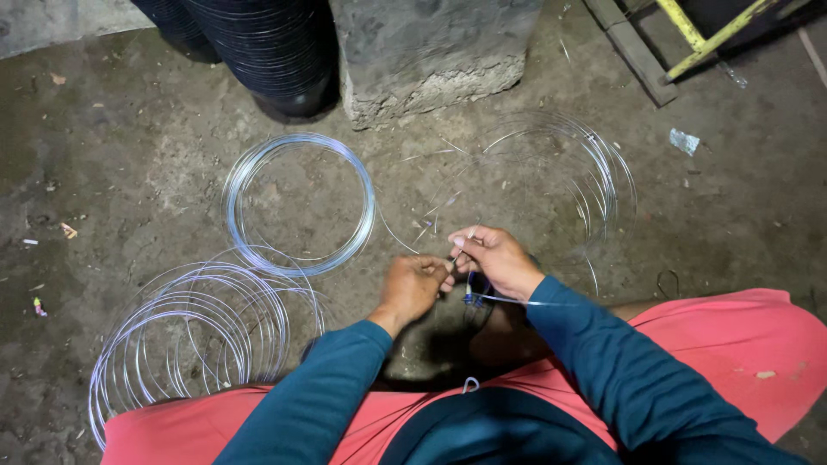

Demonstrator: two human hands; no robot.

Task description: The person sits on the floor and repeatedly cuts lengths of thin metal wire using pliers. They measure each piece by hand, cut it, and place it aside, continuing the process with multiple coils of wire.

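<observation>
My left hand (412, 288) and my right hand (493, 257) meet in front of me over the dirt floor. Both pinch a thin silver wire (455, 256) between the fingertips, the hands almost touching. A small blue-handled tool (473, 297) hangs just below my right hand. Loose wire loops (603, 176) lie spread on the ground beyond my right hand. I sit with red shorts (724, 344) and teal sleeves showing.
A neat coil of silver wire (362, 215) lies on the ground ahead left. A wider pile of wire rings (194, 331) sits by my left knee. A concrete block (431, 60), stacked black pots (276, 52) and a yellow frame (702, 34) stand at the far edge.
</observation>
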